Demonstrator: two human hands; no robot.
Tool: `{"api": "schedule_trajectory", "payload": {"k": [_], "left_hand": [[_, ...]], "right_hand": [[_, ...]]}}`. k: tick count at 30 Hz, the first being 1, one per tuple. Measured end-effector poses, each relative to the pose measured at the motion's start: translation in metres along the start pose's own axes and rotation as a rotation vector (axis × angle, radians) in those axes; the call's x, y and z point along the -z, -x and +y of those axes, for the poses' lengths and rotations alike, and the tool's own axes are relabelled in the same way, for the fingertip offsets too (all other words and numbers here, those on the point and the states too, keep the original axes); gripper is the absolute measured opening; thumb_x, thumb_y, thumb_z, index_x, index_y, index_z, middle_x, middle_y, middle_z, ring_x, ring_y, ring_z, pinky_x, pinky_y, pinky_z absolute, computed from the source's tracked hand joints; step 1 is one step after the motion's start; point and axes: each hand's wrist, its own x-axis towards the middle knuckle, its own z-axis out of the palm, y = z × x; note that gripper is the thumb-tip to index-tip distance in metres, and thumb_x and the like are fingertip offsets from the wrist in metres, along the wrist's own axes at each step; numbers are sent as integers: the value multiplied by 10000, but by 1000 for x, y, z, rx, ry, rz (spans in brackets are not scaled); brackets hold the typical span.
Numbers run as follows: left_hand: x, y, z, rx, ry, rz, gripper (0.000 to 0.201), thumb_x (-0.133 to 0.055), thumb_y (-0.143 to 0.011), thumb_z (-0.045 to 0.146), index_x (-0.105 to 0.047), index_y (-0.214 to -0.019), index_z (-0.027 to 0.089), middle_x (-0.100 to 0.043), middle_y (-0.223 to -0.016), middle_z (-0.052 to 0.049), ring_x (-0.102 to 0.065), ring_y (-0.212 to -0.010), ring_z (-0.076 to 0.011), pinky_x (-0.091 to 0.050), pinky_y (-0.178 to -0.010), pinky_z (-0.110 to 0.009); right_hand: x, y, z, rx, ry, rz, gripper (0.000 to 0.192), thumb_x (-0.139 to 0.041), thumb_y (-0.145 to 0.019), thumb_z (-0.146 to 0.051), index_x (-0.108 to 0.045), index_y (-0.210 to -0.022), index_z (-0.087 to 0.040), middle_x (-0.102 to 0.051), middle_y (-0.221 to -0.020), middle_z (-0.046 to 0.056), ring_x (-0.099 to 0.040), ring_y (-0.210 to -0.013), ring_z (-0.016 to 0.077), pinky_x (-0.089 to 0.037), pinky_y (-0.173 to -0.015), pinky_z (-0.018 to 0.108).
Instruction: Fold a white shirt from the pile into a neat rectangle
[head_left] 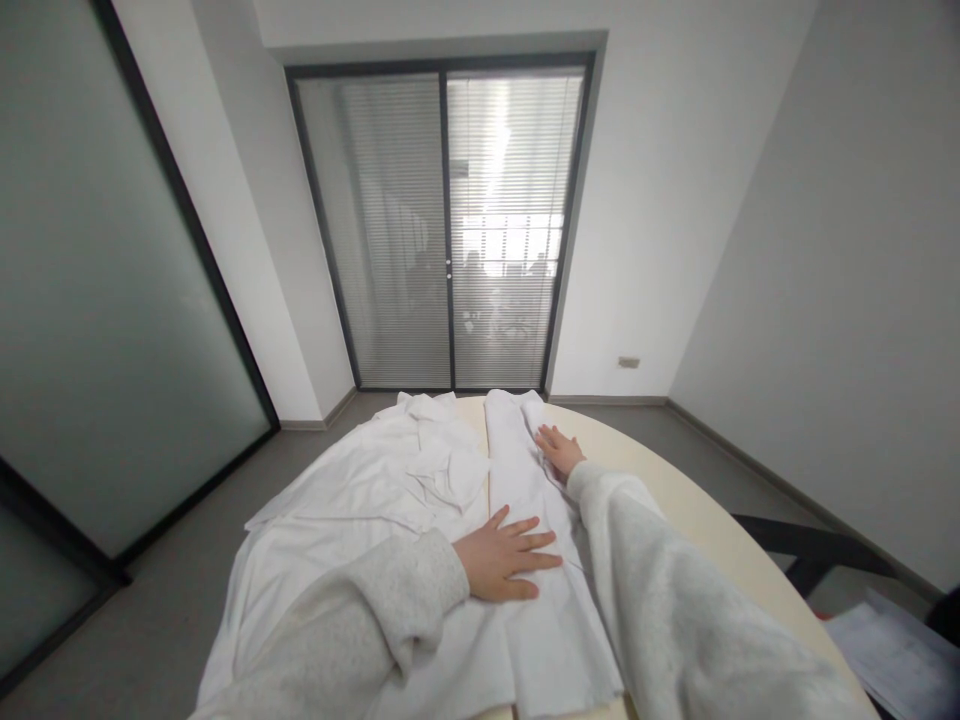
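Note:
A white garment lies spread over a pale round table, with a long folded strip of the cloth running down its right side. My left hand rests flat on that strip near me, fingers spread and pointing right. My right hand lies flat farther up the same strip, fingers stretched toward the far end. Neither hand grips the cloth. Both arms wear light grey fuzzy sleeves.
Glass sliding doors with blinds stand at the back. A frosted glass partition fills the left. A dark chair and loose papers sit at the right by the table edge. Grey floor surrounds the table.

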Motion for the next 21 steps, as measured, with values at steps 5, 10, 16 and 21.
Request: {"api": "schedule_trajectory", "payload": {"k": [5,10,16,21], "left_hand": [[0,0,1,5,-9,9,531,-267,-900,501,-190,-1397,333,-197,-1475,-8,-116,-1354,-260,-70,-1042,-582],[1,0,1,14,-21,22,531,-259,-898,511,-194,-1395,334,-195,-1475,-2,-126,-1354,-255,-90,-1043,-578],[2,0,1,16,-40,24,525,-251,-902,505,-193,-1395,332,-201,-1473,0,-122,-1355,-247,-96,-1045,-574],[-1,1,-4,44,-91,40,506,-272,-903,474,-200,-1388,349,-201,-1473,17,-141,-1351,-250,-126,-1044,-568]], "right_hand": [[-3,-23,-15,24,48,15,622,-232,-890,-523,-222,-1400,-168,-118,-1486,94,-33,-1355,258,-88,-1048,510],[-17,-29,-24,81,89,-36,646,-237,-868,-566,-251,-1395,-192,-147,-1484,49,-74,-1353,235,-23,-1059,489],[-11,-25,-27,90,107,-110,703,-220,-817,-653,-203,-1410,-275,-106,-1488,-28,-58,-1358,251,-27,-1063,515],[6,-6,-32,53,-65,-230,747,-334,-795,-633,-186,-1419,-251,-110,-1486,-5,-64,-1353,292,-45,-1066,531]]}}
